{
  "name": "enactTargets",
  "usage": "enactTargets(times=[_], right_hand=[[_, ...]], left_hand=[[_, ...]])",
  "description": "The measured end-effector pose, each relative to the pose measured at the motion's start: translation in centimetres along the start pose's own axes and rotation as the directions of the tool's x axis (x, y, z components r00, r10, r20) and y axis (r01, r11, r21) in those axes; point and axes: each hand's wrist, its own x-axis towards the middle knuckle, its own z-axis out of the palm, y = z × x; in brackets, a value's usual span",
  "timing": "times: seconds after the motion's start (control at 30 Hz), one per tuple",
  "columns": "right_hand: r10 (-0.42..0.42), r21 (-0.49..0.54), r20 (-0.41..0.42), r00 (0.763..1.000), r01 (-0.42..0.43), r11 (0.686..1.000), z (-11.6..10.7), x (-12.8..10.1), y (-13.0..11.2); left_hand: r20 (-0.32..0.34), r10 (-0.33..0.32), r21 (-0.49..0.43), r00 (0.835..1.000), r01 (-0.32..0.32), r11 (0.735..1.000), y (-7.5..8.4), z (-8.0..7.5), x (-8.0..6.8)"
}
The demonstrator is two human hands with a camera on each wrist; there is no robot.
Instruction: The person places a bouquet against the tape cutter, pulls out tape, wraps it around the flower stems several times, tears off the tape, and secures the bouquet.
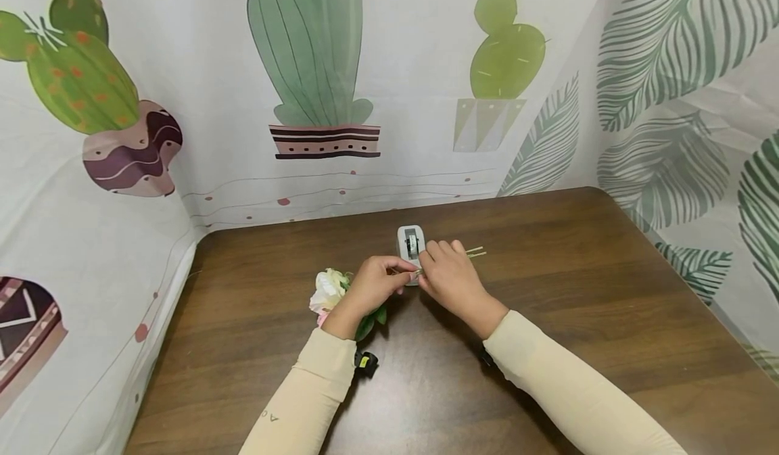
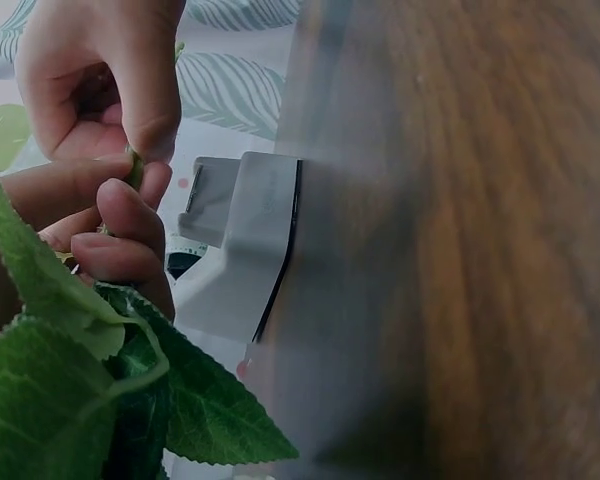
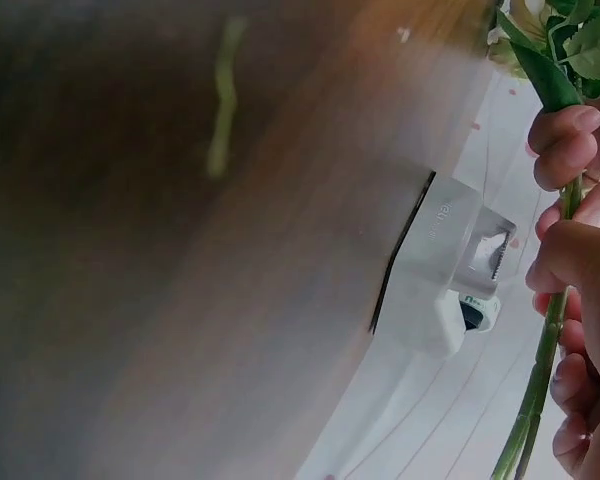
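Observation:
Both hands hold a small bunch of artificial flowers by its thin green stems (image 3: pixel 542 375). Fingers and thumb of the left hand (image 1: pixel 372 286) pinch the stems just below the leaves (image 2: pixel 210 405). White and pink flower heads (image 1: pixel 328 291) show to the left, partly covered by the left hand and wrist. Close beside it, the right hand (image 1: pixel 452 278) grips the stems further down, fingers curled round them, and the stem ends stick out past its right side. Directly behind the hands stands a white tape dispenser (image 1: pixel 410 236) with a roll in it, partly hidden by the fingers.
A brown wooden table (image 1: pixel 578 272) lies under everything. Behind it hangs a white cloth (image 1: pixel 414 69) printed with cacti and leaves. A black device with a yellow label (image 1: pixel 366 362) sits at the left wrist. In the right wrist view, a blurred yellow-green strip (image 3: pixel 223 100) shows against the table.

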Motion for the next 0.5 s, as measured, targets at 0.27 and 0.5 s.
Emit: enactTargets(times=[0.27, 0.5], right_hand=[[0.101, 0.061, 0.056, 0.993, -0.105, 0.993, 0.04, -0.09, 0.05], [0.146, 0.141, 0.100, 0.984, -0.159, 0.977, -0.10, -0.59, 0.26]], left_hand=[[-0.007, 0.007, -0.005, 1.000, -0.007, 1.000, 0.03, 0.07, 0.01], [-0.011, 0.009, 0.016, 1.000, -0.009, 1.000, 0.14, 0.14, -0.07]])
